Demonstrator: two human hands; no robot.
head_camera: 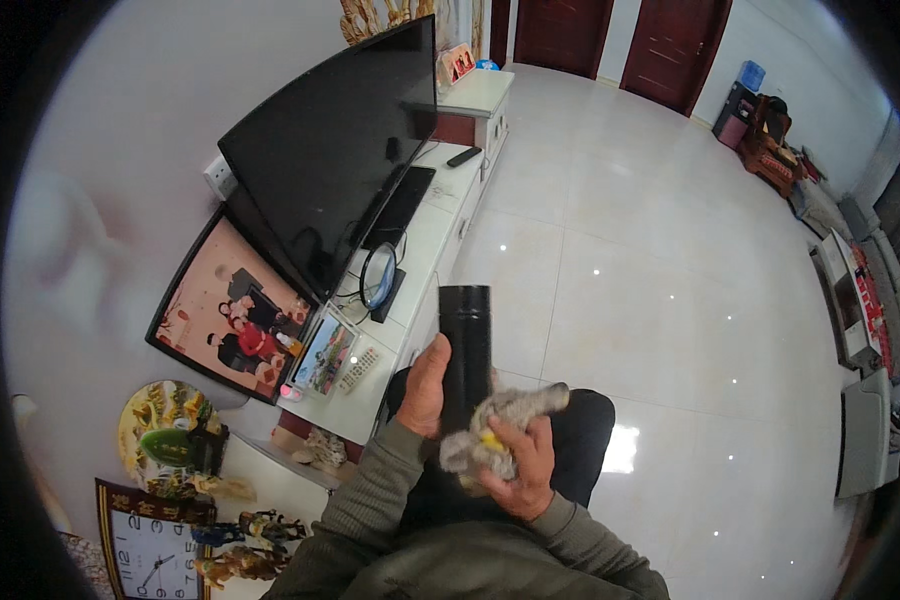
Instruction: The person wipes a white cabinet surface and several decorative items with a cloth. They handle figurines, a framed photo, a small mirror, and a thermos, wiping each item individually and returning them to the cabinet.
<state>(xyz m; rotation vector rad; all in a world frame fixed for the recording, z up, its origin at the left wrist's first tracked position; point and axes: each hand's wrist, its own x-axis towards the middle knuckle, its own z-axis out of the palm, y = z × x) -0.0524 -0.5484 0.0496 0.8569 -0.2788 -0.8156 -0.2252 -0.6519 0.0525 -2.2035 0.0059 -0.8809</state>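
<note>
A black cylindrical container [466, 352], perhaps a flask or canister, stands out lengthwise in front of my body above my lap. My left hand [424, 388] grips its left side, fingers mostly hidden behind it. A crumpled grey-beige cloth [521, 411] with a yellow patch is bunched in my right hand [523, 466], pressed against the lower right side of the container. The cloth is slightly blurred and covers the container's lower end.
At my left a white TV cabinet [439, 217] bears a large television [337, 142], a round black-rimmed object [379, 276], a remote control [358, 369] and framed pictures. Figurines [244, 562] and a clock [154, 555] are nearer. Tiled floor [645, 300] extends right, towards a sofa [817, 210].
</note>
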